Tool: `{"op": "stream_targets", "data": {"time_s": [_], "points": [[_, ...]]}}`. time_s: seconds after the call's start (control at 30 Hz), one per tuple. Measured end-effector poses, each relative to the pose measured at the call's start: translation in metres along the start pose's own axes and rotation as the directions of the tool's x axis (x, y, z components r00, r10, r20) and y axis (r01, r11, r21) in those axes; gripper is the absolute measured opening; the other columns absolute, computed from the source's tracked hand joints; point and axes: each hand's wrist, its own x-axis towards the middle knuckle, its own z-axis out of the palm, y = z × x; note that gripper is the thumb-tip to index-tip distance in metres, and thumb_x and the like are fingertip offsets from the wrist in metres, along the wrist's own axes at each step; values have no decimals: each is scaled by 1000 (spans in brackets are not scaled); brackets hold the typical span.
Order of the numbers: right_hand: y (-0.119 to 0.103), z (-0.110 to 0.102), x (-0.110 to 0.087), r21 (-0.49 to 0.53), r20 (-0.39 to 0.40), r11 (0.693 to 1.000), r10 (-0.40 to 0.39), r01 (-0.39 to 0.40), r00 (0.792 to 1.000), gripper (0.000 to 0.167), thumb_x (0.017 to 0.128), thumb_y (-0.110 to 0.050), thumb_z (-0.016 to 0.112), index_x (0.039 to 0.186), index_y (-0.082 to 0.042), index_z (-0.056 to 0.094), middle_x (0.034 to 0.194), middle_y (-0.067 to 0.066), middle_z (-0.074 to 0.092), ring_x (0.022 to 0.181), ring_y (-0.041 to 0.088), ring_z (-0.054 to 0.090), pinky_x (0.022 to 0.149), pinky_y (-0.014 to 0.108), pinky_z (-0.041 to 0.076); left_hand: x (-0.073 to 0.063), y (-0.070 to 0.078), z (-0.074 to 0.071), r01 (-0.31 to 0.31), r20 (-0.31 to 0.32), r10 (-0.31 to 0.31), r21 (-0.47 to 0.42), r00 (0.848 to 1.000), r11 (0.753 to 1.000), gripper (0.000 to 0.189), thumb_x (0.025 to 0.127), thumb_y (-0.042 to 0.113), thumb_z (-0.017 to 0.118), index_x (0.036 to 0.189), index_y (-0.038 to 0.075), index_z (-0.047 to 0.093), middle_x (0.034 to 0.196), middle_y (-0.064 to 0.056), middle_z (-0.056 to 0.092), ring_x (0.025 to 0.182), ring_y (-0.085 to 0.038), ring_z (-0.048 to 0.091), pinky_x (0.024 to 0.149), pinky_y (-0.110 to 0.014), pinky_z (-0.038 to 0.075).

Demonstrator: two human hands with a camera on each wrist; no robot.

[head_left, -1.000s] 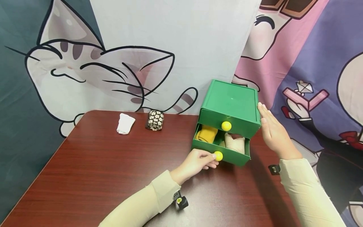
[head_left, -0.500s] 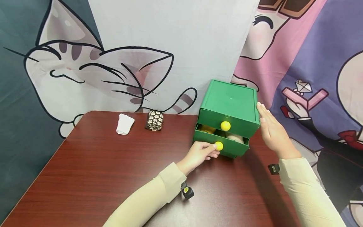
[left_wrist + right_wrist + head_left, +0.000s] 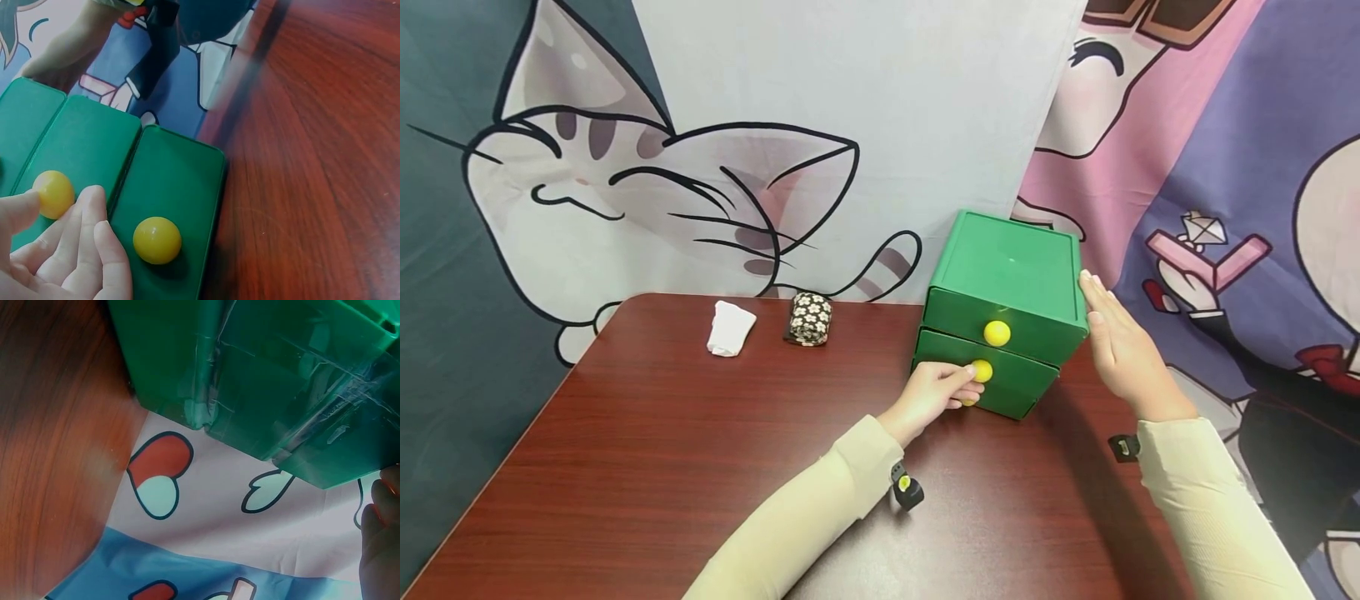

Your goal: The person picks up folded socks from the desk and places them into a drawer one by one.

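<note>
A green drawer cabinet (image 3: 1011, 258) with round yellow knobs stands at the table's back right. My left hand (image 3: 934, 396) pinches the middle drawer's knob (image 3: 982, 372) between thumb and fingers. That middle drawer (image 3: 94, 140) is pushed in, its front level with those around it. Lower down, the bottom knob (image 3: 157, 240) sits just beyond the left fingers in the left wrist view. My right hand (image 3: 1123, 358) lies with straight fingers along the cabinet's right side, fingertips near its upper edge. The drawers' contents are hidden.
On the reddish-brown table (image 3: 700, 467), a folded white cloth (image 3: 731, 328) lies at the back left. Beside it is a rolled black cloth with white flowers (image 3: 810, 319). A printed cartoon backdrop (image 3: 865, 125) hangs right behind the table.
The middle drawer, which stood out with yellow and cream cloths showing inside, has been pushed shut. My left hand moved away from me with its knob; my right hand stayed at the side.
</note>
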Motion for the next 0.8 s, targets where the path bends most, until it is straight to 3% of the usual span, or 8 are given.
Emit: {"op": "stream_targets", "data": {"time_s": [0.3,0.57,0.8], "points": [[-1,0,0,-2,5,1000,9,-9,1000,48,110,-14,30,156,3,32,159,24,34,152,30,25,123,28,12,6,0,0,2,-4,-2,-7,1000,1000,32,102,23,62,110,-6,74,99,-19,76,94,-28,75,83,-40,59],[-2,0,1,-15,10,1000,7,-7,1000,48,110,-14,30,155,4,32,158,25,34,151,34,26,124,30,13,2,-4,-6,44,25,-45,43,999,998,39,103,33,59,114,-2,73,100,-14,77,95,-22,75,90,-48,56],[-1,0,0,-21,11,1000,5,-4,1000,49,110,-14,29,156,3,31,159,25,34,152,32,26,124,32,13,0,-17,-13,98,19,-100,66,995,993,42,104,37,56,109,-2,73,99,-13,77,90,-18,75,78,-35,58]]}}
